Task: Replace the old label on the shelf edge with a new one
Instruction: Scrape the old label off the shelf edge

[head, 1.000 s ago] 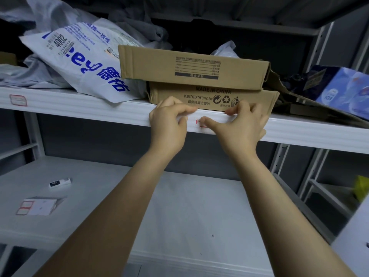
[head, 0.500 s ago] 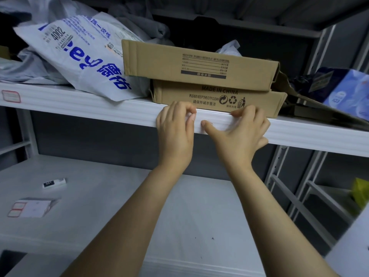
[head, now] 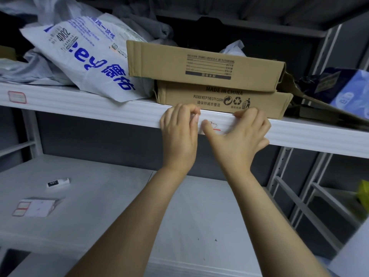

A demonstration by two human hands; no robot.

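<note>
Two bare forearms rise from the bottom of the frame. Left of them, on the lower shelf (head: pixel 119 196), lie one sheet of labels (head: pixel 34 206) at lower left and one small white stick (head: pixel 58 182) with a black band just above it.

At mid-frame both hands meet on the white shelf edge (head: pixel 99 108). The left hand (head: pixel 179 134) has its fingers clenched, tips bunched at the left end of the label (head: pixel 216 127); whether they grasp it I cannot tell. The right hand (head: pixel 241 136) hooks its fingers over the top of the edge and lays its outstretched thumb (head: pixel 206 125) along the label's lower left. The label, a strip with a red line, shows between that thumb and those fingers.

A second label (head: pixel 17 96) sits at far left on the edge. Above stand two stacked cardboard boxes (head: pixel 205 62), one printed plastic bag (head: pixel 89 56) at upper left, and one blue pack (head: pixel 349 90) at right.
</note>
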